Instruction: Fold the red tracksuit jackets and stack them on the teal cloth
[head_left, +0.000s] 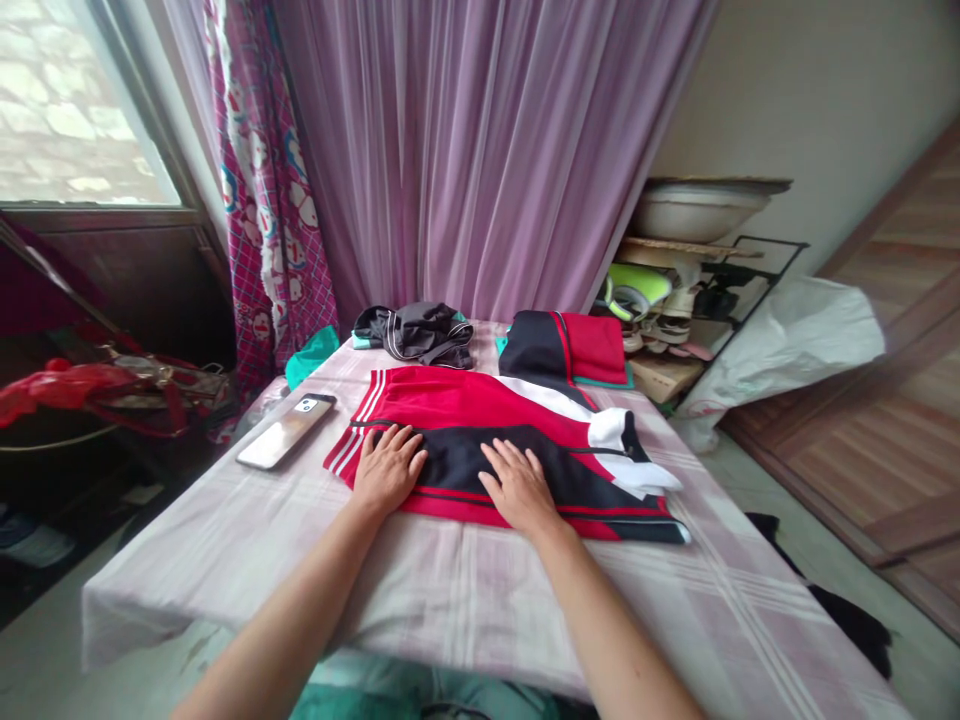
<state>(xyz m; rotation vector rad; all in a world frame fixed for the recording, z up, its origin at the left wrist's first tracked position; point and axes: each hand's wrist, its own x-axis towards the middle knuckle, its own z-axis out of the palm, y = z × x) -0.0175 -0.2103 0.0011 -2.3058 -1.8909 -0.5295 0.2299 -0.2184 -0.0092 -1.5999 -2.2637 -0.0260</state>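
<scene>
Fingers of the left hand [388,465] and right hand [517,485] lie spread and flat, gripping nothing, palms down on the folded red, black and white fabric sports jacket [480,405] mid-way along the pink-checked cloth-covered table [300,540]. Smoothing it well probably needs even, outward pressure. Its long axis runs left to right, with the striped hem pointing left.
</scene>
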